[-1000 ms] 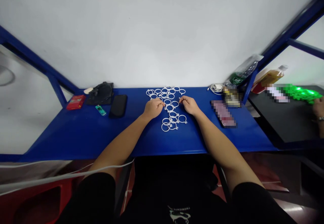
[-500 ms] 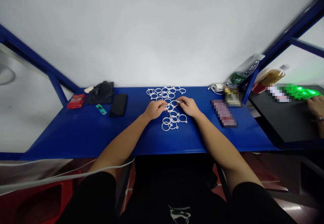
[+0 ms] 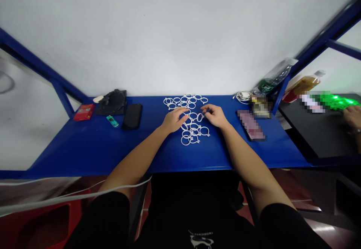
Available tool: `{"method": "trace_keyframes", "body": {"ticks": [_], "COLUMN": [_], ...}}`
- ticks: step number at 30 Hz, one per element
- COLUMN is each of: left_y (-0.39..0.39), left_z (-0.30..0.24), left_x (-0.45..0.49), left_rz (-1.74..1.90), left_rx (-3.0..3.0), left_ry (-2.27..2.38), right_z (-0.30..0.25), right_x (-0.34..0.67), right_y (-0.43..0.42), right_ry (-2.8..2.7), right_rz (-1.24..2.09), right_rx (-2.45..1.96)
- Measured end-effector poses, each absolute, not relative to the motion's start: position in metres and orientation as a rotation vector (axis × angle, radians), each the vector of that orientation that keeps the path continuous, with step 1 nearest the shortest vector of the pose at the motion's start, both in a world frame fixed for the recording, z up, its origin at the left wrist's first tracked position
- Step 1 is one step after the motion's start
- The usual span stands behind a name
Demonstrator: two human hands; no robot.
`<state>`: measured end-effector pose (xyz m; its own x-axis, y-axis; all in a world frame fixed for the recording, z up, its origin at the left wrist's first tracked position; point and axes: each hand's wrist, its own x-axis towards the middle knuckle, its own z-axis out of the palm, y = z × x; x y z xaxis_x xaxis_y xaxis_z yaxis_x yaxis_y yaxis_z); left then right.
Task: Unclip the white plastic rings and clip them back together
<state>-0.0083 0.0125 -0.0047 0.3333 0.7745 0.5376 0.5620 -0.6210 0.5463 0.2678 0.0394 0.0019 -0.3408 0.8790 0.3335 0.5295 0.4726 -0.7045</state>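
Several white plastic rings [image 3: 191,130] lie spread in a cluster on the blue table [image 3: 158,147], running from the back wall toward me. My left hand [image 3: 173,119] rests on the cluster's left side, fingers curled over a ring. My right hand [image 3: 216,115] sits on the right side, with thumb and fingers pinched on a white ring [image 3: 200,116]. The two hands are a short gap apart.
On the left stand a black phone [image 3: 132,116], a teal lighter [image 3: 112,121], a red box [image 3: 84,112] and a black bundle [image 3: 112,101]. A blurred phone [image 3: 251,125], a coiled white cable [image 3: 241,97] and bottles [image 3: 272,78] are on the right. Another person's hand [image 3: 352,117] rests on the neighbouring black table.
My hands came together over the rings, then parted slightly. My right hand moved a little back and right, with a ring pinched in it.
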Motion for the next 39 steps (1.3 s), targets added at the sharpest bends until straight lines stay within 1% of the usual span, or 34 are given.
{"method": "trace_keyframes", "body": {"ticks": [3, 6, 10, 13, 23, 27, 31, 35, 39], "left_y": [0.014, 0.015, 0.016, 0.018, 0.024, 0.023, 0.020, 0.019, 0.021], "left_z": [-0.005, -0.006, -0.008, -0.012, -0.018, -0.017, -0.015, -0.013, -0.014], "left_x": [-0.007, -0.004, -0.005, -0.007, -0.015, -0.015, -0.011, -0.008, -0.009], "left_rz": [0.878, 0.728, 0.769, 0.852, 0.656, 0.579, 0.685, 0.912, 1.030], "left_rx": [2.333, 2.341, 2.351, 2.349, 2.449, 2.473, 2.464, 2.333, 2.259], "left_ry": [1.292, 1.350, 1.299, 1.290, 1.225, 1.236, 1.259, 1.308, 1.386], "right_z": [-0.007, -0.012, -0.015, -0.015, -0.019, -0.020, -0.020, -0.019, -0.018], "right_x": [0.274, 0.273, 0.266, 0.263, 0.268, 0.270, 0.269, 0.267, 0.266], "right_y": [0.050, 0.059, 0.065, 0.065, 0.062, 0.062, 0.059, 0.058, 0.058], "right_ry": [-2.003, -2.082, -2.141, -2.150, -2.132, -2.001, -1.928, -1.968, -1.968], "right_rz": [0.439, 0.319, 0.310, 0.290, 0.323, 0.446, 0.561, 0.536, 0.533], "right_rx": [-1.271, -1.412, -1.610, -1.607, -1.522, -1.463, -1.417, -1.390, -1.371]}}
